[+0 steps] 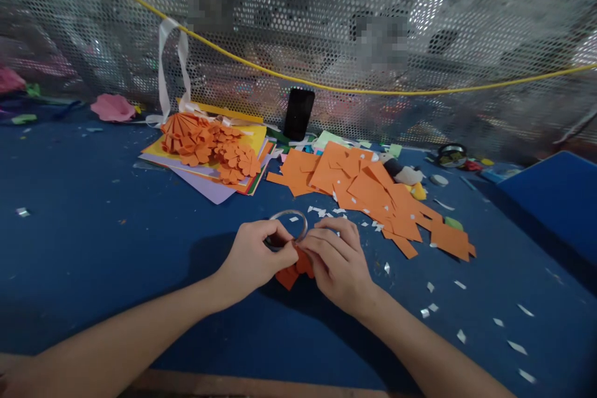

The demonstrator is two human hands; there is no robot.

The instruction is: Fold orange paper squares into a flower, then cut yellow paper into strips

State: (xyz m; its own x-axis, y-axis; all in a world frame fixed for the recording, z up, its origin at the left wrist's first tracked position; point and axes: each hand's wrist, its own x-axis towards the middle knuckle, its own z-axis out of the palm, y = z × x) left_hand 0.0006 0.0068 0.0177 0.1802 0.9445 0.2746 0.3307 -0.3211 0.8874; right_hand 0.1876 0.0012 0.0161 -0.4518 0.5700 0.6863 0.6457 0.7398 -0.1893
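Note:
My left hand (261,255) and my right hand (342,261) meet over the blue table, fingertips pinched close together. Between and below them shows a small folded orange paper flower (288,277), its upper part covered by my fingers. Both hands appear to grip it. Just behind my left fingers stands a ring-shaped roll of tape (305,224), partly hidden by that hand. Whether a strip of tape runs between the fingertips, I cannot make out.
Beyond my hands, finished orange paper flowers (196,143) lie on stacked coloured paper (219,191). Orange paper pieces (373,189) spread to the right, with white scraps (461,336) around. A phone (299,113) leans against the perforated metal screen (298,31). A blue panel (559,205) stands far right.

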